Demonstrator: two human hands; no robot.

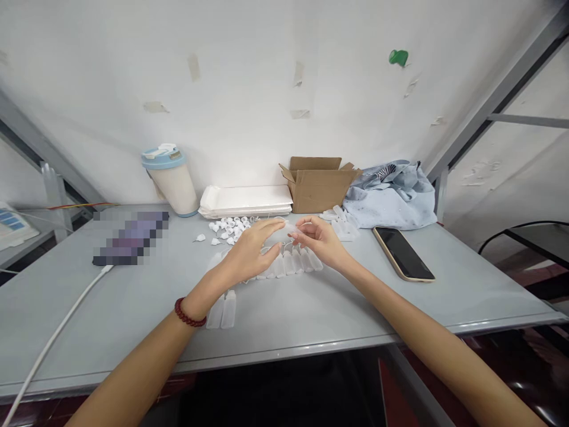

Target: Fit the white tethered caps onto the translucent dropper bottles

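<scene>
My left hand (251, 252) and my right hand (320, 240) meet above the grey table (311, 314), both pinching one small clear plastic bottle (288, 228) between their fingertips. A row of several similar bottles (291, 263) lies on the table just under my hands. Two more bottles (222, 309) lie beside my left wrist, which wears a red bead bracelet. A scatter of small white caps (229, 229) sits just beyond my left hand.
A phone (402, 253) lies to the right. At the back stand an open cardboard box (317, 184), stacked white trays (246, 200), a lidded cup (171, 179) and a blue cloth (393, 196). A white cable (57, 335) crosses the left side.
</scene>
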